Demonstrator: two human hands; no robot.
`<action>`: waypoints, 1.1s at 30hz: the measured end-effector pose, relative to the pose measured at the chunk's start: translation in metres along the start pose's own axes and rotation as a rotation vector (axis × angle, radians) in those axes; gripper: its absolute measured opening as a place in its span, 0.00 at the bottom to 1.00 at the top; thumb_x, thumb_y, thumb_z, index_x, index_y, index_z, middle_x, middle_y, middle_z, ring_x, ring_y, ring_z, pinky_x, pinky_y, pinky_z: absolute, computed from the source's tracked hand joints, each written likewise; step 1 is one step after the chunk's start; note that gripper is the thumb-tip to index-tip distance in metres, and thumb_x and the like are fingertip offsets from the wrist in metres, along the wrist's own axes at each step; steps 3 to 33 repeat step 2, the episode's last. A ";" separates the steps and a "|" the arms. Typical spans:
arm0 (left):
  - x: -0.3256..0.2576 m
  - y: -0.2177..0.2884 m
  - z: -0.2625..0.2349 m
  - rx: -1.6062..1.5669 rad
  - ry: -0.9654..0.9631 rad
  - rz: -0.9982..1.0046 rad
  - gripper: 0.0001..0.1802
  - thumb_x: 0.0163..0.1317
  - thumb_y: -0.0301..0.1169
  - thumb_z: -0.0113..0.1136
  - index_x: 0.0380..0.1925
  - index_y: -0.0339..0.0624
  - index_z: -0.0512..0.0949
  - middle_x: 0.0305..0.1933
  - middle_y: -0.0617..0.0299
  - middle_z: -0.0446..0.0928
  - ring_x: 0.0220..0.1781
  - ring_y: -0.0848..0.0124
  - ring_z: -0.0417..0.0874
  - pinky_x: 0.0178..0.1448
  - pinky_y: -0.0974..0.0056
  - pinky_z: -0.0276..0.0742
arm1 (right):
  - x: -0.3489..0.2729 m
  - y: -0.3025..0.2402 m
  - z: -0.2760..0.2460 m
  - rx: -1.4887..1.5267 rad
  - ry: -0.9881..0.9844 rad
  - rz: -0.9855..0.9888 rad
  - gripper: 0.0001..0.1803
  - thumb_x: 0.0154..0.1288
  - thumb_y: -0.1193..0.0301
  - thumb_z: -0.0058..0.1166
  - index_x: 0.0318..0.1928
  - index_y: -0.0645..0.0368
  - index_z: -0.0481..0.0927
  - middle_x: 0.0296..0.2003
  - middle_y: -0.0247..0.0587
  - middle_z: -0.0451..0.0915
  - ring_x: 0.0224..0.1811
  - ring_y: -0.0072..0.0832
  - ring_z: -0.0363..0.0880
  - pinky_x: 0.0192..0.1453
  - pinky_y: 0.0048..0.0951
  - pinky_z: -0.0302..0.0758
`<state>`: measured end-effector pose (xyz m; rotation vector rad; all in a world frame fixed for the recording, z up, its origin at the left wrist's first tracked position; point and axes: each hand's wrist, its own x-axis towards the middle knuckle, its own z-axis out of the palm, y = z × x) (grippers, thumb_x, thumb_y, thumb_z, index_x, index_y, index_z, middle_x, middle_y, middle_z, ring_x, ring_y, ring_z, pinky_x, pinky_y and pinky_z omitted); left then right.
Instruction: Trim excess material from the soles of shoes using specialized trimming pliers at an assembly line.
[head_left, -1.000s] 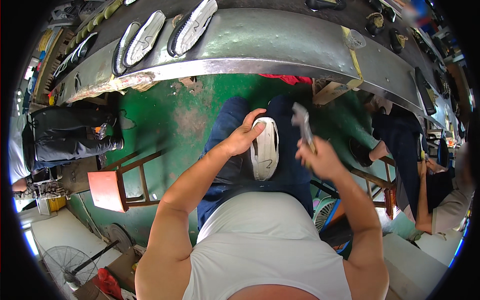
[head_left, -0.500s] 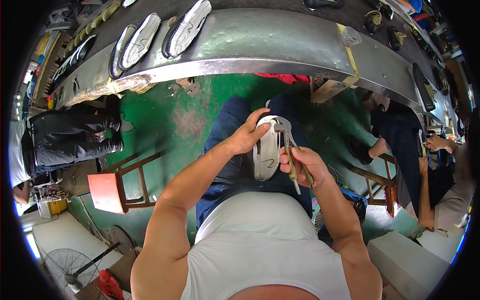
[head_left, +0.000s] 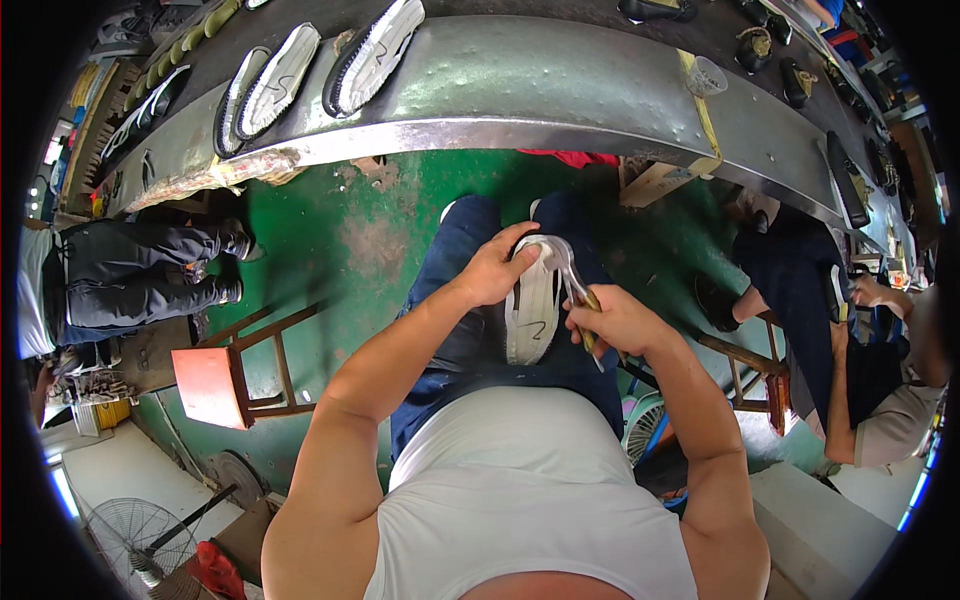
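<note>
A shoe upper on a last [head_left: 532, 322] rests sole side up between my thighs, its pale underside facing me with a dark curved mark near the lower end. My left hand [head_left: 492, 270] is wrapped round its far end, thumb on top. Lasting pliers [head_left: 571, 276] with a curved metal head and yellowish handles are gripped in my right hand [head_left: 622, 322]. Their head lies at the right edge of the shoe's far end. Whether the jaws bite the edge is too small to tell.
A metal-topped bench [head_left: 560, 75] runs across ahead, carrying pale-soled shoes [head_left: 375, 58] at left and a clear cup [head_left: 706, 76] at right. Stools [head_left: 212, 388] stand on both sides. One person stands at left; another sits at right holding a shoe. A fan [head_left: 140, 540] stands lower left.
My right hand has rolled over, its back now upward, and the pliers have turned so their curved head arches over the shoe's far end. My left hand stays in place.
</note>
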<state>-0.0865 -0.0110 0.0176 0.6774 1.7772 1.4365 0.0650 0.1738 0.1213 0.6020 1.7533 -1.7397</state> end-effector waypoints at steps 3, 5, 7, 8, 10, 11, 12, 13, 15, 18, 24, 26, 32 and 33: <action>0.003 -0.001 -0.005 -0.031 -0.020 -0.002 0.27 0.74 0.41 0.54 0.69 0.44 0.67 0.67 0.47 0.70 0.67 0.59 0.74 0.70 0.60 0.68 | 0.004 -0.005 -0.006 -0.033 -0.027 0.039 0.12 0.72 0.65 0.54 0.41 0.64 0.75 0.28 0.38 0.80 0.26 0.22 0.78 0.26 0.26 0.75; 0.003 -0.001 -0.005 -0.031 -0.020 -0.002 0.27 0.74 0.41 0.54 0.69 0.44 0.67 0.67 0.47 0.70 0.67 0.59 0.74 0.70 0.60 0.68 | 0.004 -0.005 -0.006 -0.033 -0.027 0.039 0.12 0.72 0.65 0.54 0.41 0.64 0.75 0.28 0.38 0.80 0.26 0.22 0.78 0.26 0.26 0.75; 0.003 -0.001 -0.005 -0.031 -0.020 -0.002 0.27 0.74 0.41 0.54 0.69 0.44 0.67 0.67 0.47 0.70 0.67 0.59 0.74 0.70 0.60 0.68 | 0.004 -0.005 -0.006 -0.033 -0.027 0.039 0.12 0.72 0.65 0.54 0.41 0.64 0.75 0.28 0.38 0.80 0.26 0.22 0.78 0.26 0.26 0.75; 0.003 -0.001 -0.005 -0.031 -0.020 -0.002 0.27 0.74 0.41 0.54 0.69 0.44 0.67 0.67 0.47 0.70 0.67 0.59 0.74 0.70 0.60 0.68 | 0.004 -0.005 -0.006 -0.033 -0.027 0.039 0.12 0.72 0.65 0.54 0.41 0.64 0.75 0.28 0.38 0.80 0.26 0.22 0.78 0.26 0.26 0.75; 0.003 -0.001 -0.005 -0.031 -0.020 -0.002 0.27 0.74 0.41 0.54 0.69 0.44 0.67 0.67 0.47 0.70 0.67 0.59 0.74 0.70 0.60 0.68 | 0.004 -0.005 -0.006 -0.033 -0.027 0.039 0.12 0.72 0.65 0.54 0.41 0.64 0.75 0.28 0.38 0.80 0.26 0.22 0.78 0.26 0.26 0.75; 0.003 -0.001 -0.005 -0.031 -0.020 -0.002 0.27 0.74 0.41 0.54 0.69 0.44 0.67 0.67 0.47 0.70 0.67 0.59 0.74 0.70 0.60 0.68 | 0.004 -0.005 -0.006 -0.033 -0.027 0.039 0.12 0.72 0.65 0.54 0.41 0.64 0.75 0.28 0.38 0.80 0.26 0.22 0.78 0.26 0.26 0.75; 0.003 -0.001 -0.005 -0.031 -0.020 -0.002 0.27 0.74 0.41 0.54 0.69 0.44 0.67 0.67 0.47 0.70 0.67 0.59 0.74 0.70 0.60 0.68 | 0.004 -0.005 -0.006 -0.033 -0.027 0.039 0.12 0.72 0.65 0.54 0.41 0.64 0.75 0.28 0.38 0.80 0.26 0.22 0.78 0.26 0.26 0.75; 0.003 -0.001 -0.005 -0.031 -0.020 -0.002 0.27 0.74 0.41 0.54 0.69 0.44 0.67 0.67 0.47 0.70 0.67 0.59 0.74 0.70 0.60 0.68 | 0.004 -0.005 -0.006 -0.033 -0.027 0.039 0.12 0.72 0.65 0.54 0.41 0.64 0.75 0.28 0.38 0.80 0.26 0.22 0.78 0.26 0.26 0.75; 0.003 -0.001 -0.005 -0.031 -0.020 -0.002 0.27 0.74 0.41 0.54 0.69 0.44 0.67 0.67 0.47 0.70 0.67 0.59 0.74 0.70 0.60 0.68 | 0.004 -0.005 -0.006 -0.033 -0.027 0.039 0.12 0.72 0.65 0.54 0.41 0.64 0.75 0.28 0.38 0.80 0.26 0.22 0.78 0.26 0.26 0.75; 0.003 -0.001 -0.005 -0.031 -0.020 -0.002 0.27 0.74 0.41 0.54 0.69 0.44 0.67 0.67 0.47 0.70 0.67 0.59 0.74 0.70 0.60 0.68 | 0.004 -0.005 -0.006 -0.033 -0.027 0.039 0.12 0.72 0.65 0.54 0.41 0.64 0.75 0.28 0.38 0.80 0.26 0.22 0.78 0.26 0.26 0.75; 0.003 -0.001 -0.005 -0.031 -0.020 -0.002 0.27 0.74 0.41 0.54 0.69 0.44 0.67 0.67 0.47 0.70 0.67 0.59 0.74 0.70 0.60 0.68 | 0.004 -0.005 -0.006 -0.033 -0.027 0.039 0.12 0.72 0.65 0.54 0.41 0.64 0.75 0.28 0.38 0.80 0.26 0.22 0.78 0.26 0.26 0.75; 0.003 -0.001 -0.005 -0.031 -0.020 -0.002 0.27 0.74 0.41 0.54 0.69 0.44 0.67 0.67 0.47 0.70 0.67 0.59 0.74 0.70 0.60 0.68 | 0.004 -0.005 -0.006 -0.033 -0.027 0.039 0.12 0.72 0.65 0.54 0.41 0.64 0.75 0.28 0.38 0.80 0.26 0.22 0.78 0.26 0.26 0.75; 0.003 -0.001 -0.005 -0.031 -0.020 -0.002 0.27 0.74 0.41 0.54 0.69 0.44 0.67 0.67 0.47 0.70 0.67 0.59 0.74 0.70 0.60 0.68 | 0.004 -0.005 -0.006 -0.033 -0.027 0.039 0.12 0.72 0.65 0.54 0.41 0.64 0.75 0.28 0.38 0.80 0.26 0.22 0.78 0.26 0.26 0.75; 0.003 -0.001 -0.005 -0.031 -0.020 -0.002 0.27 0.74 0.41 0.54 0.69 0.44 0.67 0.67 0.47 0.70 0.67 0.59 0.74 0.70 0.60 0.68 | 0.004 -0.005 -0.006 -0.033 -0.027 0.039 0.12 0.72 0.65 0.54 0.41 0.64 0.75 0.28 0.38 0.80 0.26 0.22 0.78 0.26 0.26 0.75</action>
